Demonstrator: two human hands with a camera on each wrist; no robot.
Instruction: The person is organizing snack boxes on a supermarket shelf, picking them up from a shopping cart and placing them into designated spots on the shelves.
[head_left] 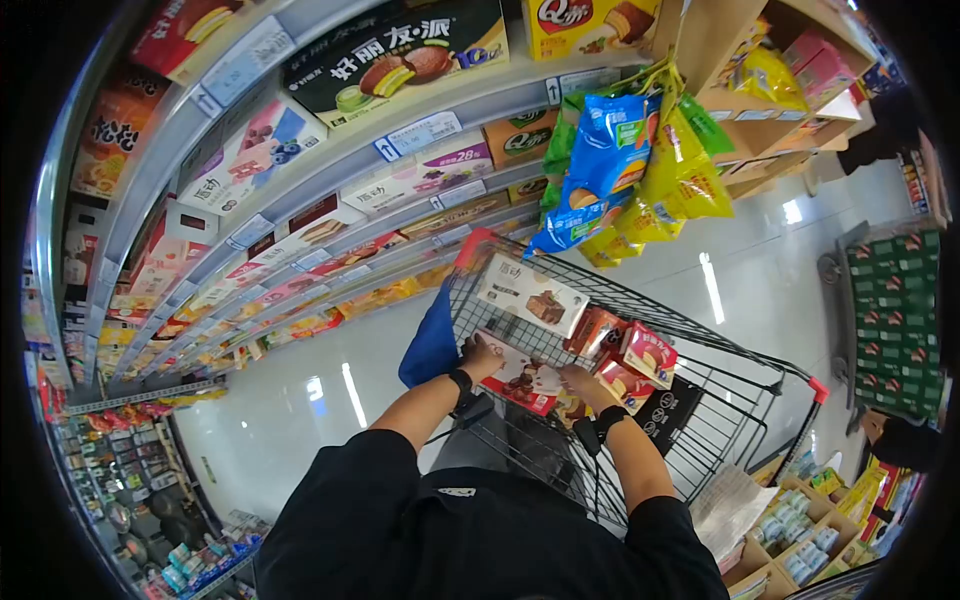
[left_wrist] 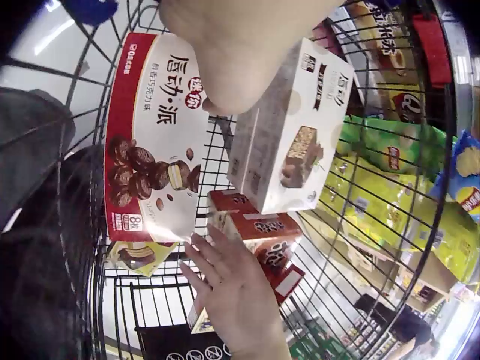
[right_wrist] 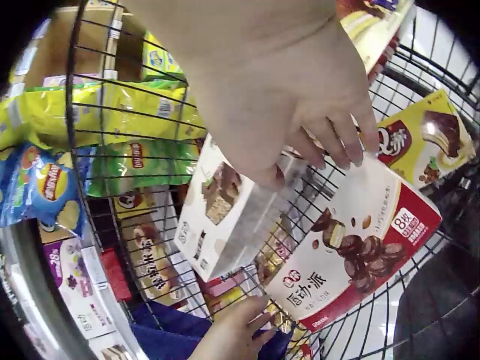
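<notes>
A red-and-white box of chocolate pies (head_left: pixel 520 378) lies in the wire shopping cart (head_left: pixel 740 350). My left hand (head_left: pixel 482 358) is at one end of this box, fingers at its edge. At the opposite end, my right hand (head_left: pixel 588 385) has its fingers stretched out, tips right at the edge (left_wrist: pixel 232 292). Beside the pie box is a white cake box (head_left: pixel 533 292), also seen in the left wrist view (left_wrist: pixel 292 135). Several red snack boxes (head_left: pixel 625 355) sit near my right hand. A yellow snack box (right_wrist: pixel 424 139) is partly covered by the pie box.
Shelves of boxed snacks (head_left: pixel 420 180) run along the left. Bags of chips (head_left: pixel 610 160) hang at the shelf end, close over the cart. A blue cloth (head_left: pixel 428 340) hangs by the cart's corner. Stacked green cartons (head_left: pixel 895 320) stand on a trolley at the right.
</notes>
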